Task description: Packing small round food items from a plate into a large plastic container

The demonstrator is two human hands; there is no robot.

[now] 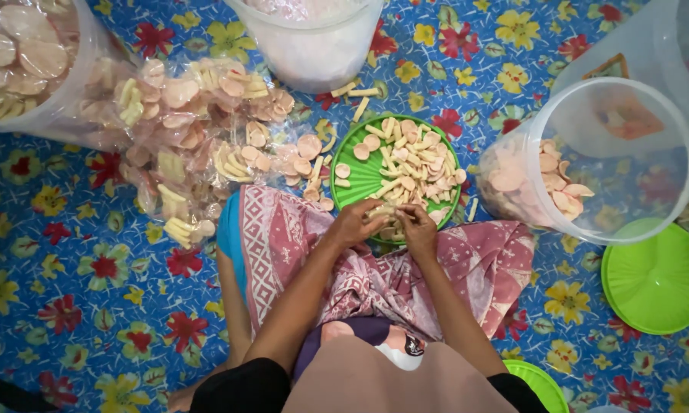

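Both hands, left hand (pixel 354 223) and right hand (pixel 418 229), meet cupped around a small bunch of pale stick-shaped crackers (pixel 382 213) at the near rim of the round green plastic tray (pixel 359 174), close over the lap for short reach. Clear packed bags (pixel 184 130) crowd left and a tipped transparent plastic jar (pixel 596 164) right, leaving open blue floral floor mat (pixel 77 291) mainly lower left.

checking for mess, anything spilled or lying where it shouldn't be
Yes: a few stick-shaped crackers lie loose on the floral mat, above the green plate, and one stick sits beside the tipped clear jar. Both hands meet at the plate's near edge.
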